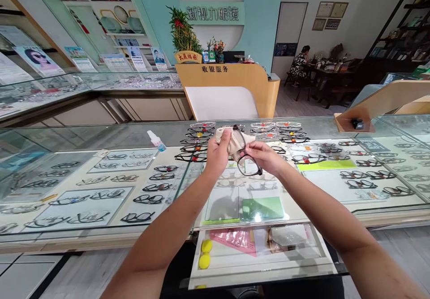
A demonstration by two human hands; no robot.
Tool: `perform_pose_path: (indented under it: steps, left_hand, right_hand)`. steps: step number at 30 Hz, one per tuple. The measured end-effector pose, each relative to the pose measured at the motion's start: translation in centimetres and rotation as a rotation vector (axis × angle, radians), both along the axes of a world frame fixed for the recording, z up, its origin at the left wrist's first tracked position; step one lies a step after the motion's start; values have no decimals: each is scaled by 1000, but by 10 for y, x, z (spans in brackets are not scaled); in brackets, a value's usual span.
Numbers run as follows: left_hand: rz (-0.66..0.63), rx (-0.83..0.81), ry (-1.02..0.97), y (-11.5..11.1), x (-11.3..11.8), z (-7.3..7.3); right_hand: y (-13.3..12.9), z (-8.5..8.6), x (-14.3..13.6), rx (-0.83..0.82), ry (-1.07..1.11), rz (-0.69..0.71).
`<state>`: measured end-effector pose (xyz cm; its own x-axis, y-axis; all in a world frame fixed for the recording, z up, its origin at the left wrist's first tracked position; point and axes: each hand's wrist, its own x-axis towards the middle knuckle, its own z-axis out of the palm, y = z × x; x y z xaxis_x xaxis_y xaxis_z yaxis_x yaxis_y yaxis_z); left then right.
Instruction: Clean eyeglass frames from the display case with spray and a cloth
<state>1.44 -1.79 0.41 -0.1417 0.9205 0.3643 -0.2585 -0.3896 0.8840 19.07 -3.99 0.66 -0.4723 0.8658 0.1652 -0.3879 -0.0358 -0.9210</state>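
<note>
Dark-framed eyeglasses are held up between my two hands above the glass counter, tilted with one lens low and the other high. My left hand is closed on a cream cleaning cloth, which is folded around the upper lens. The fingers of my right hand pinch the frame near its middle. Part of the upper lens is hidden by the cloth and my left thumb. To the left, a white spray bottle with a nozzle stands on the counter.
Rows of eyeglasses lie on and inside the glass counter. Below it, an open drawer holds a pink packet and yellow round items. A wooden stand is at right. Farther back are a reception desk and a seated person.
</note>
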Motion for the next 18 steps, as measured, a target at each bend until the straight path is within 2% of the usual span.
perform_pose_path:
  steps: [3,6,13,15,18]
  left_hand:
    - [-20,-32,-76,15,-2,-3]
    - [-50,-27,-100,21,-5,1]
    - [-159,-101,-113,11,-8,9]
    - [-98,-82,-2,9,-9,8]
    - [113,14,242,7,-11,5]
  right_hand:
    - [6,1,9,-26,63,-63]
    - [12,2,17,-56,110,-106]
    - [14,7,22,-44,188,-43]
    - [15,6,24,-45,190,-26]
    - [19,2,28,-37,162,-25]
